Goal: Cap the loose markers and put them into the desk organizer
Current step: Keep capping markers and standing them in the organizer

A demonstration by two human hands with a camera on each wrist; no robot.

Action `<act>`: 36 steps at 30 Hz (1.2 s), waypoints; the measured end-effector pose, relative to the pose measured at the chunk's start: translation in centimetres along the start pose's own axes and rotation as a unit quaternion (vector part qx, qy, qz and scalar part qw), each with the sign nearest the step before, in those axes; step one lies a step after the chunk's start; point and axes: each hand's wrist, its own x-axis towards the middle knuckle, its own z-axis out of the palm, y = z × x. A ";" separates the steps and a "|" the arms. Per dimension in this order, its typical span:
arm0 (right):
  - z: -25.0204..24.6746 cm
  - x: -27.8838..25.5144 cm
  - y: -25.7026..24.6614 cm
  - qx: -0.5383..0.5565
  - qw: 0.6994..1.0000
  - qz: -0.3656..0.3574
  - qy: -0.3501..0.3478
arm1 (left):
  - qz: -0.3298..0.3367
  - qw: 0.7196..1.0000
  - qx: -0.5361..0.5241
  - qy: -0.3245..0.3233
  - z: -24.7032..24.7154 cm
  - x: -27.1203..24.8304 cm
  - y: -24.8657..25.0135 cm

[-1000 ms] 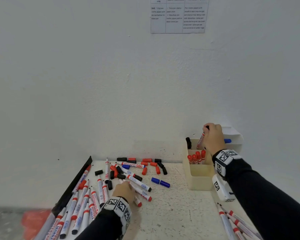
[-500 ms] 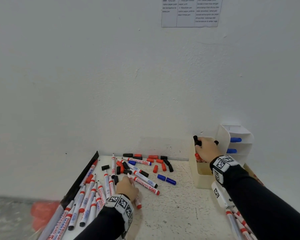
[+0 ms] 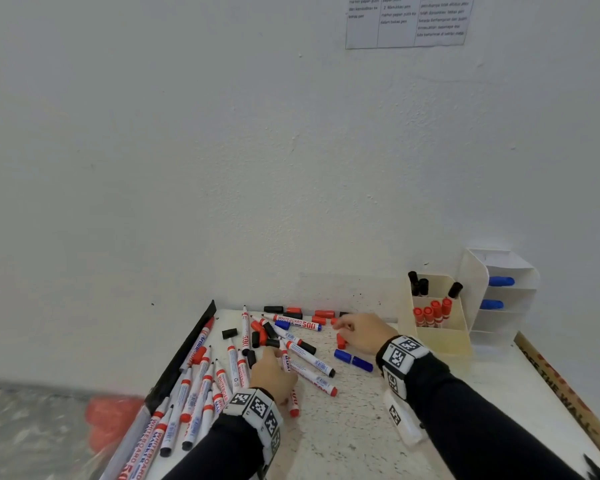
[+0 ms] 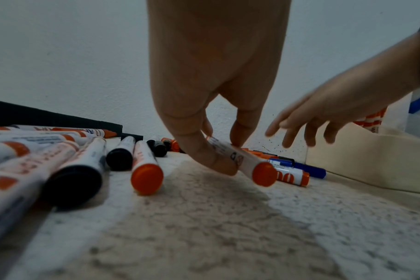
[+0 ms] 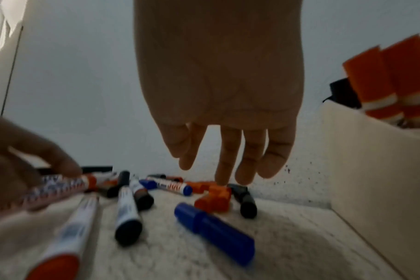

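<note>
Head view: left hand [image 3: 272,374] pinches a "WHITEBOARD" marker [image 3: 291,382]; right hand [image 3: 361,332] spread, empty.

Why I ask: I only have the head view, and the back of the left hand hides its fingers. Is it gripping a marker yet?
Observer: Yes. In the left wrist view the left hand pinches a red-ended marker between thumb and fingertips, with the marker's near end raised off the table.
Operator: And is the right hand holding a cap?
Observer: No. In the right wrist view the right hand holds nothing. Its fingers point straight down over the loose red caps.
Operator: Any other cap colour within reach there?
Observer: A black cap lies right beside the red ones.
</note>
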 end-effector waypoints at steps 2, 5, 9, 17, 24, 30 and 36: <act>1.5 0.8 0.4 -0.052 0.998 0.015 -0.042 | 0.012 1.000 -0.004 -0.007 -0.1 -0.1 0.1; 2.8 1.3 0.8 -0.079 0.995 0.029 -0.053 | 0.019 1.000 -0.012 -0.013 -0.2 0.0 0.1; 3.8 1.4 1.0 -0.073 0.996 0.049 -0.008 | 0.028 0.999 -0.010 -0.018 -0.3 0.0 -0.2; 1.5 0.4 0.5 0.074 0.986 0.010 0.152 | 0.090 0.996 0.010 -0.019 -0.4 -0.6 0.1; 1.5 -3.0 0.2 0.089 0.988 -0.048 0.118 | 0.150 0.988 -0.001 -0.040 0.6 -1.9 1.0; 1.1 -5.0 1.1 0.108 0.981 -0.036 0.155 | 0.173 0.984 -0.010 -0.047 1.1 -3.1 1.6; 0.4 -6.5 1.6 0.128 0.983 -0.062 0.113 | 0.198 0.978 0.011 -0.057 1.5 -4.4 2.1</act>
